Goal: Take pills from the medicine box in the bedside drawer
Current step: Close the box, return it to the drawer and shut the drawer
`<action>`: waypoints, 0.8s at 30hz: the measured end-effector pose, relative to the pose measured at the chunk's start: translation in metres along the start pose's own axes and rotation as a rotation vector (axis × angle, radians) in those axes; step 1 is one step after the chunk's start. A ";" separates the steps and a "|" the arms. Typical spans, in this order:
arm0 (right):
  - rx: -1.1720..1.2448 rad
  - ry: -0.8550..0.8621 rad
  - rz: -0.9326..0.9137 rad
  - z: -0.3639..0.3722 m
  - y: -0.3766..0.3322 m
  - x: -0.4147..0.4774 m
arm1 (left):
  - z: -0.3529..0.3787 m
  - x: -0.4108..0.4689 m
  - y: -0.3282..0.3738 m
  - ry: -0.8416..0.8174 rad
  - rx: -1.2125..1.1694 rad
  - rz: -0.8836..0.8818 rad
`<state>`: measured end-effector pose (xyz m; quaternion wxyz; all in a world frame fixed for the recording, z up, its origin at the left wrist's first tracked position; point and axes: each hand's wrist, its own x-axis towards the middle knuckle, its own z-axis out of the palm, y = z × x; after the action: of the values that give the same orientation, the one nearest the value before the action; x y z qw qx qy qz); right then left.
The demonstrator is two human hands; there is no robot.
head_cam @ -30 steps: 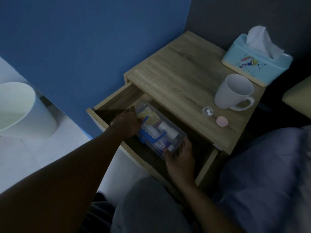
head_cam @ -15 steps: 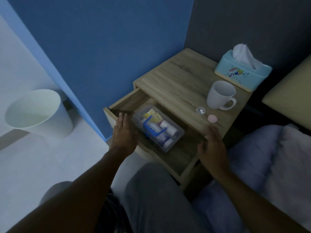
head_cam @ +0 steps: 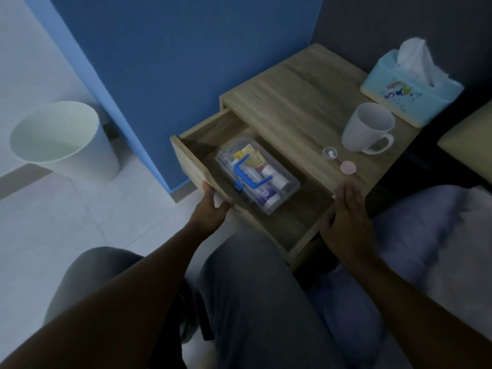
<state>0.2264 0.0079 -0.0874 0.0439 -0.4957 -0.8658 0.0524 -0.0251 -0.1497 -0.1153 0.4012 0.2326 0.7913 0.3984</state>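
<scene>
Pills (head_cam: 330,153) sat in a small clear cap on the table right of centre, beside a pink disc (head_cam: 348,167), so the taking looked done. The medicine box (head_cam: 257,174), lid shut, lay in the open drawer (head_cam: 279,225) at mid-frame; closing the drawer seemed to be what was left. The left hand (head_cam: 213,206) curled over the drawer's front edge, gripping it. The right hand (head_cam: 346,222) lay flat and open at the drawer's right corner, holding nothing.
</scene>
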 end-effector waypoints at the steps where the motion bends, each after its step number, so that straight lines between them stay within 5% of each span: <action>1: -0.008 0.009 -0.002 0.000 -0.001 -0.001 | 0.003 0.003 0.001 -0.005 -0.026 0.004; 11: -0.186 -0.015 -0.005 -0.002 -0.008 0.005 | 0.034 0.042 0.029 -0.030 -0.101 0.068; 24: -0.033 0.084 -0.012 0.012 -0.003 0.010 | 0.080 0.088 0.078 -0.076 -0.233 0.093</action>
<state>0.2175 0.0145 -0.0984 0.0720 -0.4931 -0.8668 0.0170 -0.0052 -0.0089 -0.1199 0.4363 0.2360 0.7122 0.4967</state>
